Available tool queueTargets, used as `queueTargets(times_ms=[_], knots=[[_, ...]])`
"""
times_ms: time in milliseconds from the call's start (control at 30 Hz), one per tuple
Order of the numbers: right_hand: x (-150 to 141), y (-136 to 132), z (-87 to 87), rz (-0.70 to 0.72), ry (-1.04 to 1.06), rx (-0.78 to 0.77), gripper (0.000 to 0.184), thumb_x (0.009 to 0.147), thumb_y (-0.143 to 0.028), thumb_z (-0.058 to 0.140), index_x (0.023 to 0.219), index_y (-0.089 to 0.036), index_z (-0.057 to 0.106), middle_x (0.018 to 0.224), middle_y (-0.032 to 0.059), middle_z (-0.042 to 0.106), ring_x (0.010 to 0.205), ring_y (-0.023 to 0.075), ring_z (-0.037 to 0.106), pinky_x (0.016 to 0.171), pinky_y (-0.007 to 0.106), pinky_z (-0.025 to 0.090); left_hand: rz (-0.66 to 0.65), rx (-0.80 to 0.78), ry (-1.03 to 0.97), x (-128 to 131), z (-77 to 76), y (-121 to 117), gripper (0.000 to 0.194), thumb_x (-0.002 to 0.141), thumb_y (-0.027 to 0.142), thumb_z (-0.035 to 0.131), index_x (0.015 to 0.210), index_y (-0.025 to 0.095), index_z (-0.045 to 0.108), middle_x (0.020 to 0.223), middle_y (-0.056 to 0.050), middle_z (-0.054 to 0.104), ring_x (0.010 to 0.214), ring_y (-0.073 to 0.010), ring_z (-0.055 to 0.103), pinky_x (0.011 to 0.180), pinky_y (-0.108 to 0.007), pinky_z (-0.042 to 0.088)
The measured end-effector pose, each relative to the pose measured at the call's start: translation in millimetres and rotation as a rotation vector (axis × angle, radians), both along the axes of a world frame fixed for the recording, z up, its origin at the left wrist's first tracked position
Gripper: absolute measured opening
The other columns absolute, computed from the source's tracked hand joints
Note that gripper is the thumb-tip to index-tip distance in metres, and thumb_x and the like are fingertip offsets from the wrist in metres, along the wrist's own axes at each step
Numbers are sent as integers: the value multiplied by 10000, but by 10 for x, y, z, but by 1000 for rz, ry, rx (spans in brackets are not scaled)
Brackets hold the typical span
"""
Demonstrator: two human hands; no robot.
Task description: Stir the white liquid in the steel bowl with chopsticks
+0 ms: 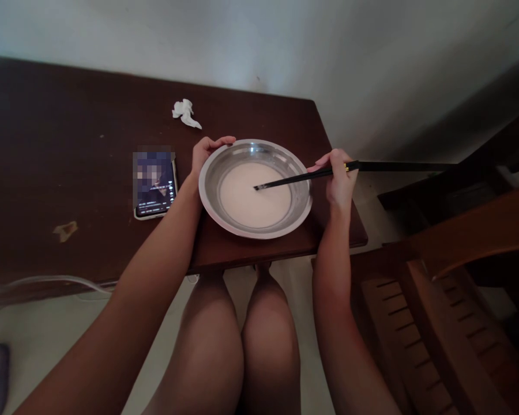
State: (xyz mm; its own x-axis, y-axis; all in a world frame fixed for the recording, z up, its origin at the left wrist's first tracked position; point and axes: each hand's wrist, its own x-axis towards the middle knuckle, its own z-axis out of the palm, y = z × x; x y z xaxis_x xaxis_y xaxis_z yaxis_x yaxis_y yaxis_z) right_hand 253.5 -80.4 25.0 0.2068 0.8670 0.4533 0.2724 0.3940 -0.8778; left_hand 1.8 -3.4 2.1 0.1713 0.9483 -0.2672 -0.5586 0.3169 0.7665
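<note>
A pale wall (242,46) rose behind a dark brown surface (112,109), whose right end lay under the bowl. At the left, a white cable (60,279) ran along the near edge, and a torn brownish scrap (66,231) lay flat farther in. Next came a phone (154,193), its screen lit and partly blurred, and beyond it a crumpled tissue (185,113). The left hand (203,154) grasped the bowl's left rim, its fingers over the edge and the thumb hidden. The metal bowl (210,178) sat near the front edge, above the person's knees (270,323), and held a milky liquid (255,210). Black chopsticks (294,178) slanted over its right rim, tips at the liquid; whether dipped, I couldn't tell. The right hand's (341,178) fingers clasped their upper end. Rightmost stood a slatted wooden seat (398,334).
</note>
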Motion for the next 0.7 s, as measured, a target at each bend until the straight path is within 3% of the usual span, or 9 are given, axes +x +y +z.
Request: queueTargets(times_ms=[133,333,533,700], knots=[[-36,-17,3,86,-62,-25,388,834,-538,470,638,-226,590,596,-29,587,689,130,656,723,308,521,14,-2,-4,-2,-14,6,213,813,271,455,715,206,632,604,-22,654,654,-183,656,664,-271,527],[-22,6,7,-24,35,23,406,847,-536,441,651,-211,585,594,-36,577,604,118,643,677,303,516,28,-4,-53,2,-29,37,253,827,251,421,707,170,628,618,-20,646,555,-133,613,609,-236,513],[-54,-22,20,109,-26,2,375,835,-486,506,605,-206,605,568,-35,578,636,116,638,712,296,510,37,27,23,-15,-44,62,305,856,271,371,739,169,633,632,-30,635,639,-155,637,642,-244,511],[-32,9,2,22,58,22,386,847,-511,467,637,-213,596,573,-41,578,579,107,625,659,291,512,19,26,3,-29,-88,87,312,848,296,375,771,174,651,650,-37,654,667,-171,639,664,-264,512]])
